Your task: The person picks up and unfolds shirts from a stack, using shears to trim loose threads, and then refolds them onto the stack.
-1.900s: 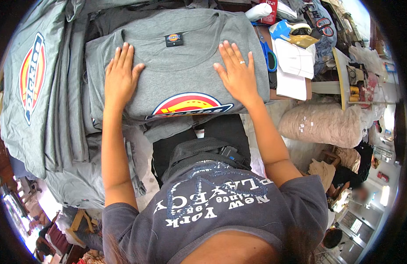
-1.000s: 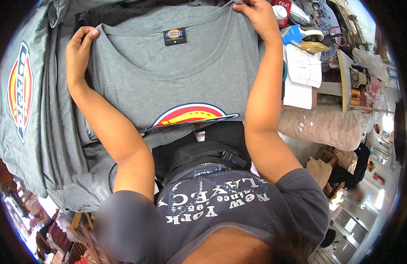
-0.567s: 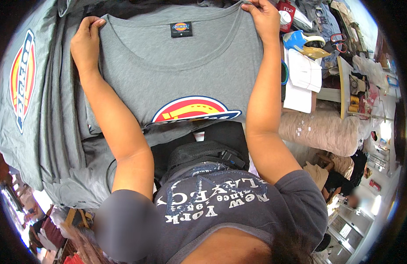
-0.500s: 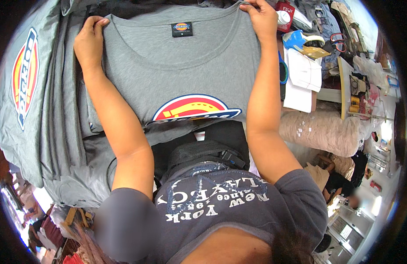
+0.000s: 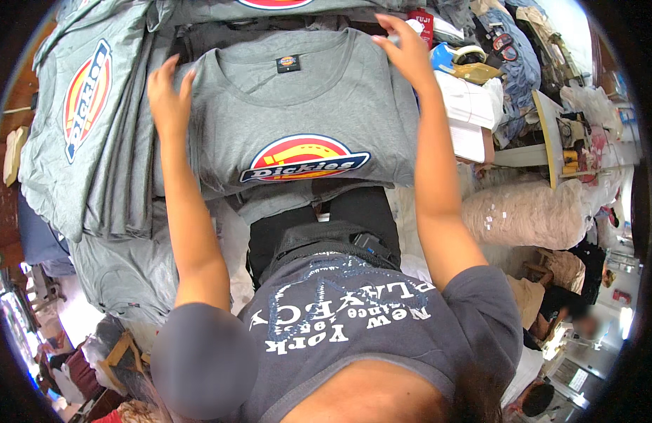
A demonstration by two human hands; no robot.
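Head view: a grey T-shirt lies flat atop the stack. Left hand hovers at its left shoulder, grip apart — right hand at its right shoulder, fingers open, holding nothing. White papers lie right of the shirt.

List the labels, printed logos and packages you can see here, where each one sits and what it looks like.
Neck label: small dark rectangle inside the collar of the grey T-shirt between the hands.
Chest logo: arch shape, red and yellow over a dark blue band, at the shirt's near edge.
Second logo: same colours, on the shirt stack to the left.
Red package: far edge, beside the right hand.
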